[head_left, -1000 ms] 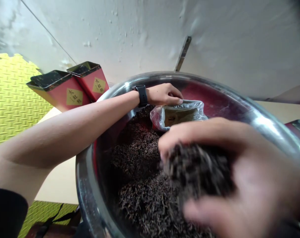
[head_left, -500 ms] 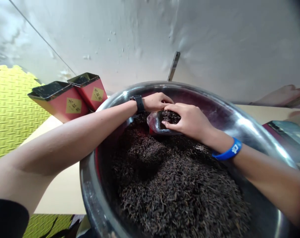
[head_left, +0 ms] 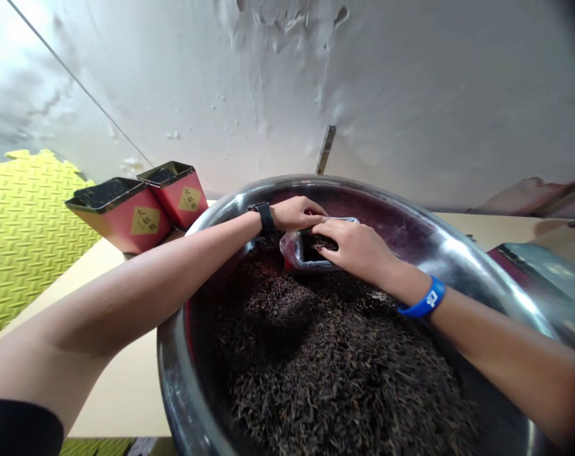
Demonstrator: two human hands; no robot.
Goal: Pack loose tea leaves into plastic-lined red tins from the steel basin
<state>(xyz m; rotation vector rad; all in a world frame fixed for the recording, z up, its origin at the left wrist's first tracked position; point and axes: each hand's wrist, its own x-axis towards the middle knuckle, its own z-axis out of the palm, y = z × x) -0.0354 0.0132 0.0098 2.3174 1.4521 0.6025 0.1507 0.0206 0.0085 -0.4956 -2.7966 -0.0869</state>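
Note:
A large steel basin [head_left: 173,367] holds a heap of dark, dry tea leaves [head_left: 344,380]. In its far part sits a red tin [head_left: 292,266] with a clear plastic bag [head_left: 292,248] lining it and folded over the rim. My left hand [head_left: 294,213], with a black watch at the wrist, grips the far left side of the lined tin; its fingertips are partly hidden. Over the opening reaches my right hand [head_left: 358,248], wearing a blue wristband. Its thumb and fingers are apart at the mouth of the bag, above dark leaves inside.
Two red tins [head_left: 145,221] with yellow labels stand open left of the basin on a pale tabletop [head_left: 121,380]. Another box-shaped tin [head_left: 539,272] is at the right. Behind is a grey wall [head_left: 221,76]; yellow foam mats [head_left: 26,234] lie at the left.
The clump of tea leaves under my right hand has gone down into the lined tin, and more of the opening shows. My left hand keeps its hold. The view has tilted up slightly.

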